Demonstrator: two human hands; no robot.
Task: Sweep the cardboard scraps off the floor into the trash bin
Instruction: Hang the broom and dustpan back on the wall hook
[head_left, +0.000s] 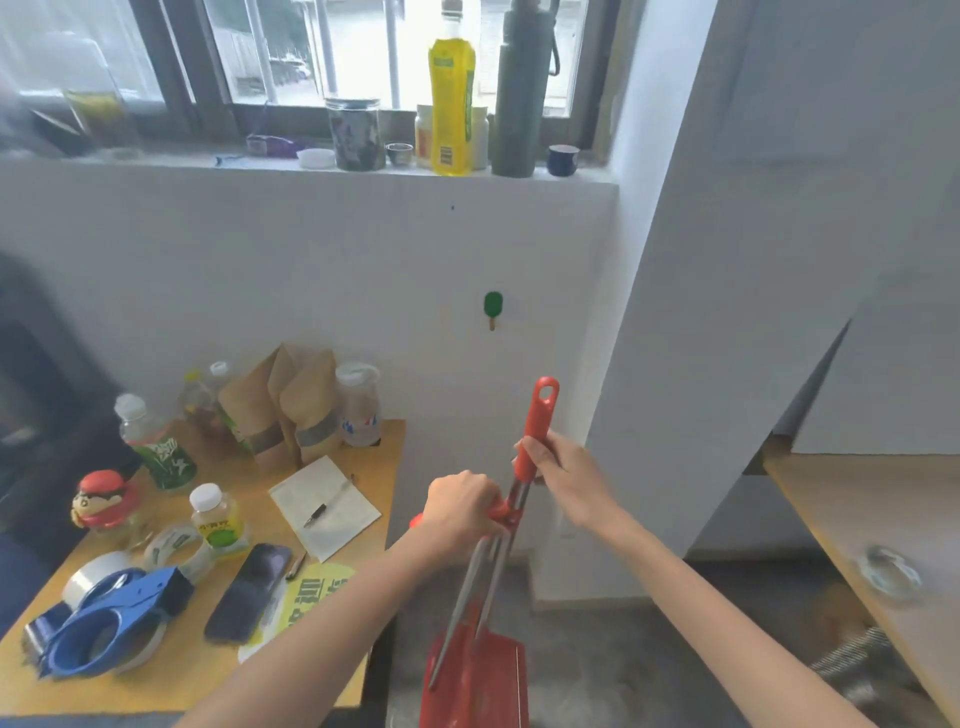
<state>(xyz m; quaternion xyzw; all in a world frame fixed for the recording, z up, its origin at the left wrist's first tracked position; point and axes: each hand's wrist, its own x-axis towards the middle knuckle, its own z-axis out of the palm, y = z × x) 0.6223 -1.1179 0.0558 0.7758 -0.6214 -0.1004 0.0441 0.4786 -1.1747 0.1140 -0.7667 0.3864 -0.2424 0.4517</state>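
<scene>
Red broom handle (537, 421) is gripped by the right hand (566, 467), dustpan handle (500, 512) by the left hand (460, 512). Labels (166, 457) blur; bare floor (623, 649) at 5 o'clock.

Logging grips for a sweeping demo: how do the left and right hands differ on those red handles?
The right hand sits higher, the left hand lower. The right hand wraps a long red handle that sticks up past it; the left hand hides most of its red grip. Both are curled tight.

We see a glossy red plastic handle grip (537, 426) on shiny silver metal poles (516, 496), a smooth red plastic dustpan (478, 680), matt brown paper pouches (291, 410), rough grey floor (649, 649)
</scene>
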